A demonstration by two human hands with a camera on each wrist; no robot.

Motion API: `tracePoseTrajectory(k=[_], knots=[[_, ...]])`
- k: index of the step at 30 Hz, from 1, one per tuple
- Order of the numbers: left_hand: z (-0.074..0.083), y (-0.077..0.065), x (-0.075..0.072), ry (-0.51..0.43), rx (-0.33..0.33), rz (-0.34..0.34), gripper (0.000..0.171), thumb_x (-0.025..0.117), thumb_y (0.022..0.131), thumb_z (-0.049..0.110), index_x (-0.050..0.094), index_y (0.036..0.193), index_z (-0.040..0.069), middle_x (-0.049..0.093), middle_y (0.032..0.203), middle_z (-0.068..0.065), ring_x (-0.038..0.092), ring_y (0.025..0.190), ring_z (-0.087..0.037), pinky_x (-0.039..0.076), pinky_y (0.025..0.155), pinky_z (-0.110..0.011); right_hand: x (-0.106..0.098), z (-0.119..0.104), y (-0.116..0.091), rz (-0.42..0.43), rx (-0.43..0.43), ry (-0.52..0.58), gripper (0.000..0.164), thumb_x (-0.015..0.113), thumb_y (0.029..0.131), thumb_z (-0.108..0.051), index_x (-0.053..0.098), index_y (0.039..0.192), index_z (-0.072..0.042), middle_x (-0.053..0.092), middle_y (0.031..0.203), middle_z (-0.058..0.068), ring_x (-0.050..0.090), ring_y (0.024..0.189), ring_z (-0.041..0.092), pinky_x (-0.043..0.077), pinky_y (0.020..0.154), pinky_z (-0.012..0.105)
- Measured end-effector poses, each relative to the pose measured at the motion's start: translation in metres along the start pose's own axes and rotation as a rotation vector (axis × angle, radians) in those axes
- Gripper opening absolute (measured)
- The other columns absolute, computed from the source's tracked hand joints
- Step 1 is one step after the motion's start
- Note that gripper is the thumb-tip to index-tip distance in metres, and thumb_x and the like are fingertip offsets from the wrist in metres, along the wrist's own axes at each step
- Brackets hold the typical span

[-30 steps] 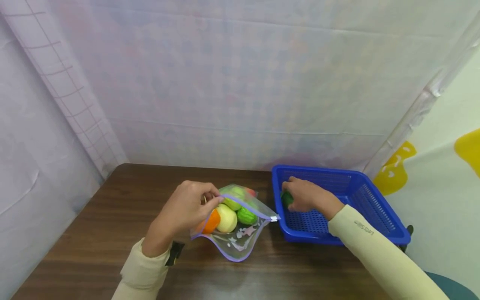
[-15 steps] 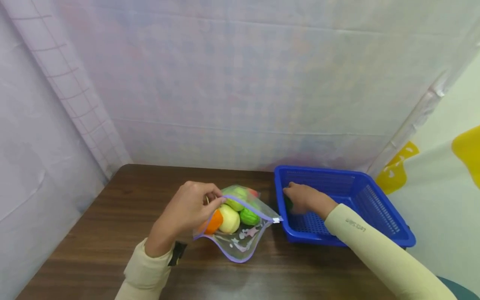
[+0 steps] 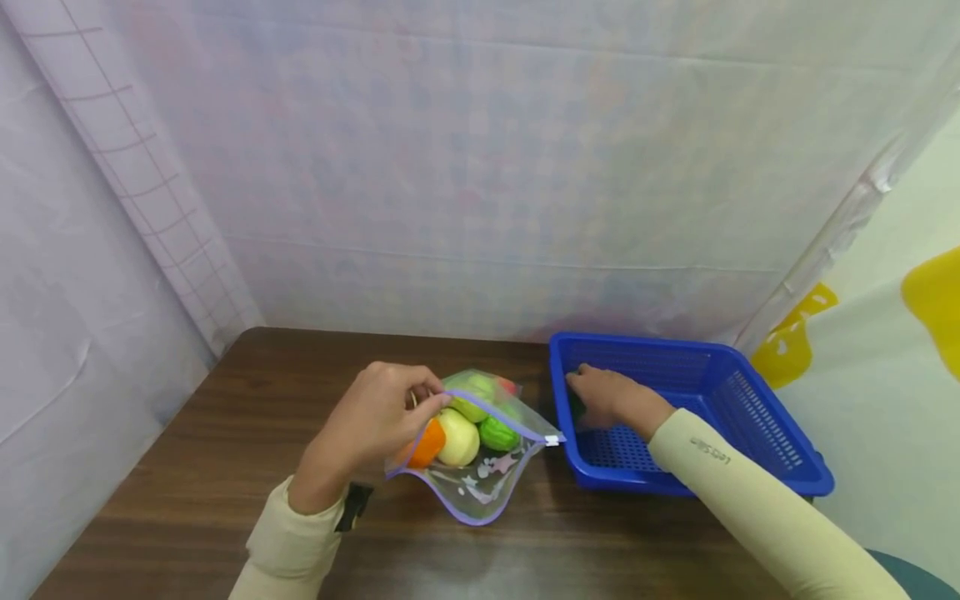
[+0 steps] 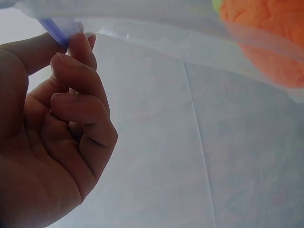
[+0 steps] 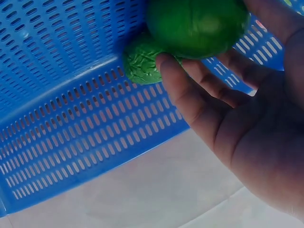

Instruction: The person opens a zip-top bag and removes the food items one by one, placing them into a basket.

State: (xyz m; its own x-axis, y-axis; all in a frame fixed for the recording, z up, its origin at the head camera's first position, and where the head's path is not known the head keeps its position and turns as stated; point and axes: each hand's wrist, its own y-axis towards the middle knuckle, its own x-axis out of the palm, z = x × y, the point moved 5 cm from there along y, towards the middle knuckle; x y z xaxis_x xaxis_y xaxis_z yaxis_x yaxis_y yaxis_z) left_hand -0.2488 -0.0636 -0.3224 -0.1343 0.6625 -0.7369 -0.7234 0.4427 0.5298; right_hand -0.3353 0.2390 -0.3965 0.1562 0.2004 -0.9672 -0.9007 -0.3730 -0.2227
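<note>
My left hand (image 3: 386, 412) pinches the purple-edged rim of a clear zip bag (image 3: 480, 498), whose mouth gapes toward me. Inside lie an orange piece (image 3: 427, 445), a pale yellow round fruit (image 3: 457, 438), a ribbed green one (image 3: 498, 433), a light green one and something red. In the left wrist view, thumb and fingertips meet at the purple strip (image 4: 56, 32). My right hand (image 3: 609, 398) is down in the blue basket at its left wall. Its fingers curl round a smooth dark green rounded fruit (image 5: 197, 23); a smaller wrinkled green piece (image 5: 141, 59) lies just beyond.
The blue plastic basket (image 3: 757, 417) has slotted walls and stands on the right of the dark wooden table (image 3: 247, 417). The bag's white slider (image 3: 553, 440) is close to its left rim. Pale sheeting (image 3: 480, 183) rises behind the table.
My right hand has turned slightly and sunk lower along the basket's left wall, covering more of the green fruit. The left hand keeps its pinch on the bag; the head view shifted a little.
</note>
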Motion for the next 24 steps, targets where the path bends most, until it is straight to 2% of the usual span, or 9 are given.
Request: tracePoseTrajectory(k=[6, 10, 15, 20, 24], knots=[[-0.001, -0.002, 0.000, -0.002, -0.017, -0.010, 0.006, 0.076, 0.090, 0.020, 0.077, 0.086, 0.016, 0.068, 0.069, 0.012, 0.052, 0.059, 0.002, 0.045, 0.056, -0.019, -0.005, -0.002, -0.003, -0.016, 0.003, 0.006, 0.081, 0.085, 0.079, -0.037, 0.051, 0.142, 0.003, 0.054, 0.138, 0.028, 0.059, 0.121, 0.044, 0.049, 0.102, 0.054], [-0.001, -0.002, 0.000, 0.000, -0.013, -0.007, 0.006, 0.076, 0.089, 0.020, 0.077, 0.086, 0.015, 0.068, 0.069, 0.011, 0.053, 0.059, 0.002, 0.045, 0.056, -0.019, -0.016, -0.004, -0.008, 0.020, -0.017, 0.016, 0.073, 0.084, 0.080, -0.036, 0.056, 0.138, -0.002, 0.058, 0.134, 0.024, 0.061, 0.117, 0.042, 0.051, 0.099, 0.055], [-0.001, -0.001, -0.001, 0.007, -0.008, 0.002, 0.005, 0.077, 0.089, 0.020, 0.076, 0.086, 0.016, 0.067, 0.069, 0.012, 0.053, 0.059, 0.002, 0.046, 0.057, -0.019, -0.041, -0.008, -0.020, 0.095, -0.036, 0.023, 0.056, 0.081, 0.084, -0.036, 0.062, 0.128, -0.007, 0.063, 0.117, 0.013, 0.065, 0.105, 0.033, 0.055, 0.090, 0.051], [0.001, 0.000, -0.001, 0.003, -0.010, 0.002, 0.005, 0.077, 0.089, 0.020, 0.076, 0.085, 0.016, 0.067, 0.069, 0.012, 0.053, 0.059, 0.002, 0.046, 0.057, -0.019, -0.070, -0.015, -0.035, 0.179, -0.052, 0.044, 0.044, 0.078, 0.088, -0.031, 0.064, 0.123, -0.008, 0.064, 0.116, 0.012, 0.066, 0.103, 0.032, 0.054, 0.090, 0.051], [0.002, 0.002, -0.003, -0.002, -0.012, -0.001, 0.005, 0.077, 0.088, 0.019, 0.076, 0.085, 0.015, 0.067, 0.069, 0.011, 0.052, 0.059, 0.002, 0.045, 0.056, -0.019, -0.095, -0.025, -0.050, 0.263, -0.092, 0.057, 0.043, 0.076, 0.090, -0.032, 0.064, 0.124, -0.008, 0.064, 0.120, 0.012, 0.066, 0.105, 0.031, 0.054, 0.090, 0.050]])
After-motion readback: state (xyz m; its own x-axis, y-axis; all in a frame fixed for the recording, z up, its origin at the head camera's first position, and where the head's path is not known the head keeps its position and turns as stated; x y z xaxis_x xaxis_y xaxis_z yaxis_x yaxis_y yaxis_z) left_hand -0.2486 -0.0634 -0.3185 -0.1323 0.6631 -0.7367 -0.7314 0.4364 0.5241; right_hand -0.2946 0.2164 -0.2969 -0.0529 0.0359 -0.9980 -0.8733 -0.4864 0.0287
